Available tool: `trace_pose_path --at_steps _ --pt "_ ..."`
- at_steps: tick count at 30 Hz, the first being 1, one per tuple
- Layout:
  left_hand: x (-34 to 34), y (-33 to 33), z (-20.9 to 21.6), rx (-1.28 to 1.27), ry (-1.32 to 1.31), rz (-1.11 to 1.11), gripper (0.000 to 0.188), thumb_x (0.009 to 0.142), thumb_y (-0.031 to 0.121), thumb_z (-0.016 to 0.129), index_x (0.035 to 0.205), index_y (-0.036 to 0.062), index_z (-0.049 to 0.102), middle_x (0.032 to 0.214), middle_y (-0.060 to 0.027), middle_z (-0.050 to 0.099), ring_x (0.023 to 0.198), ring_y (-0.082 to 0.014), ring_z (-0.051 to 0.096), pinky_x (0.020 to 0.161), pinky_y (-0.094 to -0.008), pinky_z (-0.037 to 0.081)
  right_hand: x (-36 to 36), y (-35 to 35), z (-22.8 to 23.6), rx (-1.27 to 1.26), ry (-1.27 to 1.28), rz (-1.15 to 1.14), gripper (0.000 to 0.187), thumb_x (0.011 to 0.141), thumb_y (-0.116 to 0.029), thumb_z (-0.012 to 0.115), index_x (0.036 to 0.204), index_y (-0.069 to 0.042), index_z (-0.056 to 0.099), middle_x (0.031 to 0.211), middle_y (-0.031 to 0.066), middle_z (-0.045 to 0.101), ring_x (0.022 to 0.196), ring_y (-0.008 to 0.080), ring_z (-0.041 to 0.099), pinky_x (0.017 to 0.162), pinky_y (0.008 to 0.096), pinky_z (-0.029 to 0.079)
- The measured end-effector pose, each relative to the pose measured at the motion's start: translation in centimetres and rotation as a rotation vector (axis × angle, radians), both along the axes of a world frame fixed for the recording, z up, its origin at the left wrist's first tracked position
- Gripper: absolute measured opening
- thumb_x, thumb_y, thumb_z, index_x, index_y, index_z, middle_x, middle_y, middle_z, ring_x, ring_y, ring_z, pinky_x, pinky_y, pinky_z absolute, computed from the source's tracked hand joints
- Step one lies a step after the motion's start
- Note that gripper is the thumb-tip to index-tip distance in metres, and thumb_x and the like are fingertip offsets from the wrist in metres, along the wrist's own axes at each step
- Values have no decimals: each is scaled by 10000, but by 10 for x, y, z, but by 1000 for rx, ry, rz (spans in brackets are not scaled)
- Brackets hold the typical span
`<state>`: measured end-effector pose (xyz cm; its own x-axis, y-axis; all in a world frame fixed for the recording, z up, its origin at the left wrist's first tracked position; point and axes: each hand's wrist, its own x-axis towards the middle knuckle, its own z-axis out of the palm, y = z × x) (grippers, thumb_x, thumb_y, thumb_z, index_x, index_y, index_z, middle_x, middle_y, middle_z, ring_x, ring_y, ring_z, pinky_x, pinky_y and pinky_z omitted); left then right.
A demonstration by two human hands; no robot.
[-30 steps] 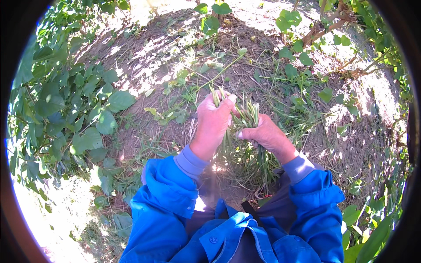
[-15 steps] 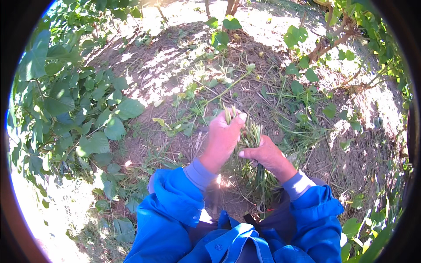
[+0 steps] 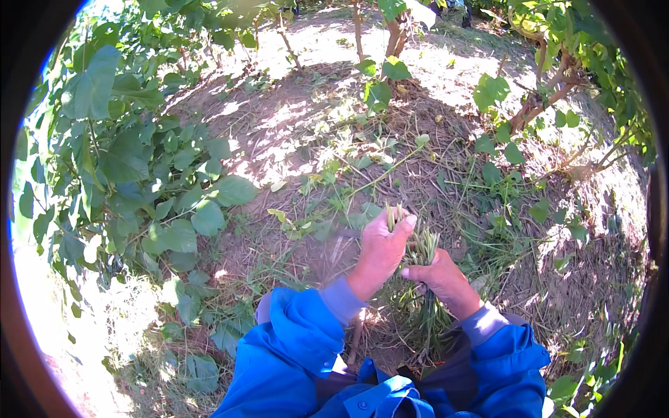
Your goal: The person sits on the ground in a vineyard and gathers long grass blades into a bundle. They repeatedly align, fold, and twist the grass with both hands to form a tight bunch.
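Note:
A bundle of green plant stems [image 3: 424, 245] is held between my hands in front of my body. My right hand [image 3: 446, 279] is closed round it, thumb pointing left across the stems; the leafy part [image 3: 426, 320] hangs down below that hand. My left hand [image 3: 382, 249], just to the left and a little farther away, is closed on a few pale cut stem ends [image 3: 396, 216] that stick up past its thumb and fingers. Whether these stems join the larger bundle is hidden by the fingers.
A broad-leaved bush [image 3: 167, 202] fills the left side. Woody trunks [image 3: 397, 38] stand at the back, with a branching one [image 3: 550, 90] at the right. Cut stems and grass litter the sunlit, shaded soil [image 3: 293, 118]. A long green stalk [image 3: 390, 171] lies beyond my hands.
The view has shifted, so hands and ground both appear lower and farther right. Both hands keep hold of the stems, with little change in their grip.

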<state>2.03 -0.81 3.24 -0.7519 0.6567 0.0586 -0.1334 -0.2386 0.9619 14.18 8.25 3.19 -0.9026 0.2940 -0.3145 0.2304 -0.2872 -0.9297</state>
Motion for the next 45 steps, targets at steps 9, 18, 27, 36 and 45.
trace_pose_path --at_steps 9,18,27,36,45 --pt "0 0 -1 -8 -39 -9 146 947 188 660 989 61 601 758 35 569 551 -17 470 488 -185 366 0 -1 1 11 -4 -16 314 807 -99 729 1104 -88 627 713 -45 568 527 38 489 461 206 374" --pt "3 -1 3 13 -83 -14 120 962 175 635 970 58 606 785 19 586 560 -25 477 506 -193 381 1 -2 -1 20 -7 7 296 809 -103 728 1084 -101 615 711 -47 557 527 39 484 462 206 372" --pt "-2 -3 6 79 -205 -28 84 962 140 621 946 63 591 817 -15 621 548 -45 483 496 -199 388 0 -1 -6 8 5 -8 279 804 -99 733 1062 -70 628 749 -31 597 560 52 520 486 212 398" --pt "-2 -3 7 139 -247 -54 93 967 143 616 930 65 582 820 -26 629 538 -45 478 480 -192 383 1 -2 -3 51 21 29 312 788 -78 744 1078 -78 629 778 -45 601 613 44 530 535 217 416" --pt "-1 -2 3 148 -295 -29 106 959 167 640 951 73 590 836 -35 647 518 -45 470 465 -195 385 1 -7 -6 55 12 43 283 782 -106 741 1046 -85 641 791 -40 618 624 42 547 531 213 422"
